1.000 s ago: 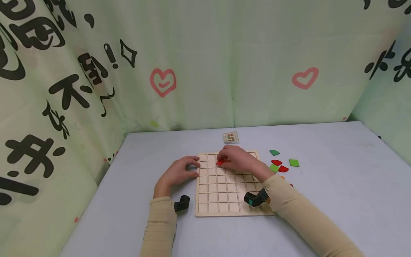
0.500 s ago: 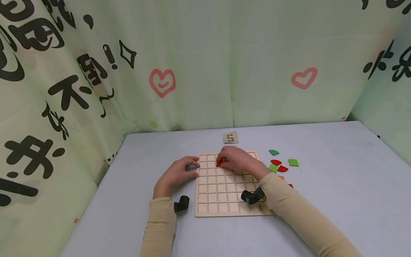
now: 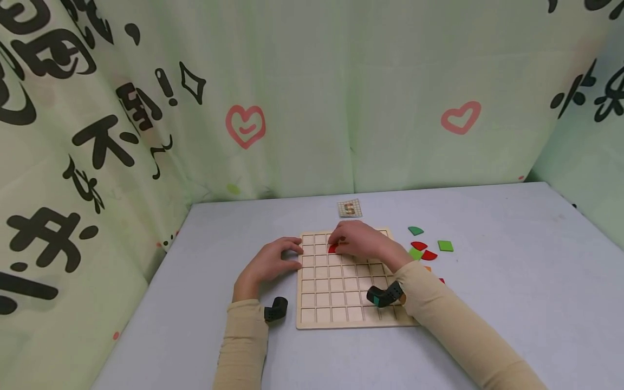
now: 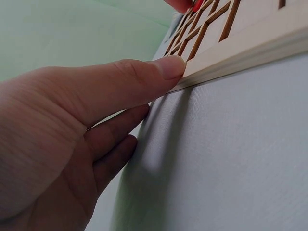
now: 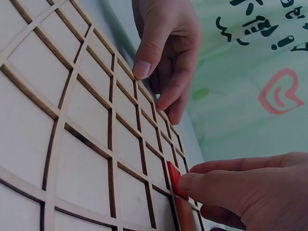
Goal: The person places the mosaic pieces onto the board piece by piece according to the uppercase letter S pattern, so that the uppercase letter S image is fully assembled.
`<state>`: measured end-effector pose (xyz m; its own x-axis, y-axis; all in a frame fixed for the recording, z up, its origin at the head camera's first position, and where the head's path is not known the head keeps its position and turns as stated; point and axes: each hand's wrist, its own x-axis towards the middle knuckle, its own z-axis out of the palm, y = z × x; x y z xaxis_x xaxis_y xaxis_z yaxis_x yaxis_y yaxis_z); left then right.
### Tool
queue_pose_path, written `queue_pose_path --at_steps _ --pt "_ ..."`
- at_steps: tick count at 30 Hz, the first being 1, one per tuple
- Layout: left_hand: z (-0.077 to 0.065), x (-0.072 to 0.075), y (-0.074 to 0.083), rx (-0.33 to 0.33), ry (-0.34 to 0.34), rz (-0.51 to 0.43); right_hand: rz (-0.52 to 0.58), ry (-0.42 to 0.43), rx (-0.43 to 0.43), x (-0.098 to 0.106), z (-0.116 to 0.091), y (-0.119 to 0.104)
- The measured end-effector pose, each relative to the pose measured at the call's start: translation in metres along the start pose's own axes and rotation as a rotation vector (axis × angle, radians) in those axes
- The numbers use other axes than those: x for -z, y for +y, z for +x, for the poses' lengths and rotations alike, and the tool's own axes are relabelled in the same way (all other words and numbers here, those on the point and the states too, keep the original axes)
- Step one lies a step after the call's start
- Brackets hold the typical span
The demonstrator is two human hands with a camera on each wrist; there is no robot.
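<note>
My right hand (image 3: 359, 239) is over the upper part of a wooden grid board (image 3: 322, 300). Its thumb and finger pinch a small red tile (image 5: 174, 177) with a curved edge, down at one of the grid cells. Just below it in the right wrist view, an orange-red tile (image 5: 185, 214) lies in the grid, partly covered by the hand. My left hand (image 3: 274, 261) rests at the board's left edge with thumb and fingers spread apart. In the left wrist view, the left thumb tip (image 4: 172, 66) touches the board's rim and the other fingers hang loosely beside it.
Loose tiles lie right of the board: a dark green one (image 3: 416, 231), a light green square (image 3: 446, 246), another light green one (image 3: 415, 254) and red ones (image 3: 429, 255). Behind the board lies a patterned card (image 3: 350, 208). A printed curtain (image 3: 312, 81) stands behind the white table.
The red tile turns slightly and settles lower at its cell under my right fingers. My right wrist shifts a little left. The left hand keeps its place.
</note>
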<state>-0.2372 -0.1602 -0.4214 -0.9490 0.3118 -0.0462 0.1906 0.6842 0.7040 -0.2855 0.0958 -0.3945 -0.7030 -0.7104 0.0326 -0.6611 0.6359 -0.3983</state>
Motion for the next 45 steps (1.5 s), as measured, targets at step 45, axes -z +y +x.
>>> queue_pose_path --at_steps 45 --pt "0.000 -0.003 0.000 0.023 0.017 0.001 0.125 0.124 -0.500 0.048 -0.130 0.085"
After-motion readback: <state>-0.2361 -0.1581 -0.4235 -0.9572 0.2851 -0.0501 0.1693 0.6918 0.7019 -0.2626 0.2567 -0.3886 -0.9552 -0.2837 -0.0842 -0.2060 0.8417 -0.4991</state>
